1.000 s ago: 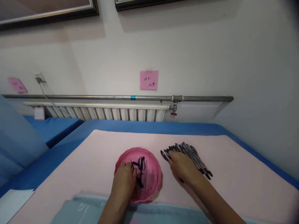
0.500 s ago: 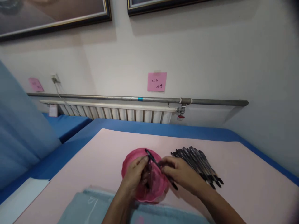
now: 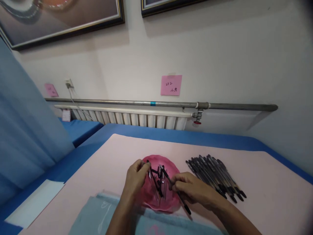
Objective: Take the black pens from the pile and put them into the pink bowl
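Note:
A pink dish (image 3: 171, 203) sits on the pink mat and holds several clear pen barrels and small black caps. My left hand (image 3: 137, 178) hovers over the dish's left side, its fingers pinched on a small black pen part. My right hand (image 3: 189, 189) is just right of the dish, fingers closed round a black pen (image 3: 179, 195) that slants from the dish down toward me. To the right lies a row of several assembled black pens (image 3: 216, 176), side by side.
The pink mat (image 3: 256, 202) covers a blue table, with a light blue cloth (image 3: 97, 215) at its near edge. A white sheet (image 3: 34, 202) lies at the left. A radiator (image 3: 122, 117) and pipe run along the wall behind.
My right hand left the row of pens with one pen and came to the dish. My left hand lifted a small part out of the dish. The camera shifted left.

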The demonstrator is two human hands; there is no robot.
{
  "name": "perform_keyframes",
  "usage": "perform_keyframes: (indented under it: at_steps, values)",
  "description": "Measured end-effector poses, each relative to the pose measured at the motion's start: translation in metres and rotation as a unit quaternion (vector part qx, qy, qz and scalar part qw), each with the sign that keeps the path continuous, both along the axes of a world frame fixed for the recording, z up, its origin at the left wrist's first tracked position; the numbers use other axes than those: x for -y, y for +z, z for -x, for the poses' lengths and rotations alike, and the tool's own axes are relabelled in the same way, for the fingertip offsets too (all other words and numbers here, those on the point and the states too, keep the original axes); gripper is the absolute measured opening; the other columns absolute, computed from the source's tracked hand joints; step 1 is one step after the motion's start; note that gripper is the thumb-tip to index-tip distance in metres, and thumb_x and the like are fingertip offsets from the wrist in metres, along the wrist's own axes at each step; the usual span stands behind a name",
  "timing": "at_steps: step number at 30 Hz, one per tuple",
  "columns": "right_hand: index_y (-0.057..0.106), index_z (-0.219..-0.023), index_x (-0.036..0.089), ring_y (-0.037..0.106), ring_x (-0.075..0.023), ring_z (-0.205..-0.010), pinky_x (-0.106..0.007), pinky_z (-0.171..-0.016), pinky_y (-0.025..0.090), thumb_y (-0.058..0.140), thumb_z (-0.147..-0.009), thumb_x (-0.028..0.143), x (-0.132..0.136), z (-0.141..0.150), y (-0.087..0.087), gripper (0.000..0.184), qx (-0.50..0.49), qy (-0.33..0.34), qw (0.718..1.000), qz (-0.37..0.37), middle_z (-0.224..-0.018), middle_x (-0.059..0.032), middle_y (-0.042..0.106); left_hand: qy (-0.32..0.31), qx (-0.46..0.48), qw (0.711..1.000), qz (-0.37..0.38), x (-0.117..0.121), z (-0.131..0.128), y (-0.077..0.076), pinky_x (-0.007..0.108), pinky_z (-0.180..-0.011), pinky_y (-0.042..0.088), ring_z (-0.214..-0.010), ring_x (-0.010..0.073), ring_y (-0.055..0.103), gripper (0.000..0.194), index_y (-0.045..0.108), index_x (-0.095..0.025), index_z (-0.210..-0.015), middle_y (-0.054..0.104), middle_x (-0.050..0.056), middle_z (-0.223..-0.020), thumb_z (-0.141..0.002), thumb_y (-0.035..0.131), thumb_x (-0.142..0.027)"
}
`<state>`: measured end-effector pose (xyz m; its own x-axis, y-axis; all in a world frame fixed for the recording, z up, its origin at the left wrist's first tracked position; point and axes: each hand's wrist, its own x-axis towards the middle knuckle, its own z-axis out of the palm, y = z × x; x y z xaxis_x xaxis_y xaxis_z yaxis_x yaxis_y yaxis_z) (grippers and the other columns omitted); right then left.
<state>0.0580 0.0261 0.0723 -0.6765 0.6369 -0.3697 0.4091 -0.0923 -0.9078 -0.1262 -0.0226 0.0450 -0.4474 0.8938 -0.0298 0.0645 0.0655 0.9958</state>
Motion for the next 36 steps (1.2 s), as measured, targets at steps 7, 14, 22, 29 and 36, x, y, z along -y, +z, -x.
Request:
perform_keyframes:
  at_steps: [7,14,22,29,36]
  values:
    - [0.047,-0.064,0.018,0.019,-0.0036,-0.035,-0.018,-0.036,0.013,0.046,-0.065,0.022,-0.001,0.000,-0.003,0.004,-0.062,0.000,0.996,0.069,-0.041,0.0117,0.030,-0.047,0.018,0.999,0.005,0.006,-0.010,0.007,0.019,-0.043,0.023,-0.045,0.0058,0.032,0.024,0.053,-0.017,-0.064,0.038,-0.007,-0.049,-0.071,0.059,-0.039]
    - [0.054,-0.062,0.015,0.025,-0.0033,-0.031,-0.017,-0.033,0.015,0.052,-0.064,0.025,0.001,0.000,-0.005,0.010,-0.143,0.035,0.979,0.144,-0.037,0.0099,0.037,-0.200,0.352,0.914,-0.007,0.007,-0.020,0.002,0.016,-0.036,0.012,-0.038,0.0005,0.020,0.025,0.048,-0.016,-0.068,0.039,-0.008,-0.054,-0.073,0.063,-0.036]
    - [0.057,-0.070,0.015,0.034,-0.0043,-0.030,-0.016,-0.033,0.023,0.059,-0.057,0.024,0.006,0.005,-0.010,0.016,-0.146,0.034,0.966,0.209,-0.039,0.0086,0.046,-0.156,0.380,0.912,0.013,0.012,-0.016,-0.003,0.012,-0.035,0.019,-0.039,0.0000,0.025,0.023,0.058,-0.014,-0.075,0.036,-0.009,-0.050,-0.068,0.071,-0.031]
    - [0.056,-0.069,0.019,0.048,-0.0078,-0.042,-0.019,-0.044,0.039,0.067,-0.058,0.025,0.006,0.010,-0.013,0.017,-0.090,0.020,0.979,0.180,-0.048,0.0068,0.053,-0.043,0.360,0.932,0.029,0.012,-0.019,0.004,0.014,-0.036,0.034,-0.041,0.0036,0.040,0.038,0.060,-0.015,-0.072,0.046,-0.007,-0.051,-0.045,0.084,-0.027]
    - [0.060,-0.077,0.019,0.045,-0.0040,-0.043,-0.015,-0.041,0.036,0.077,-0.052,0.029,0.011,0.015,-0.009,0.031,-0.095,-0.023,0.990,0.100,-0.054,0.0095,0.051,0.008,0.354,0.934,0.036,0.006,-0.011,0.000,0.021,-0.048,0.050,-0.056,0.0131,0.059,0.040,0.062,-0.016,-0.073,0.062,0.000,-0.065,-0.039,0.084,-0.019]
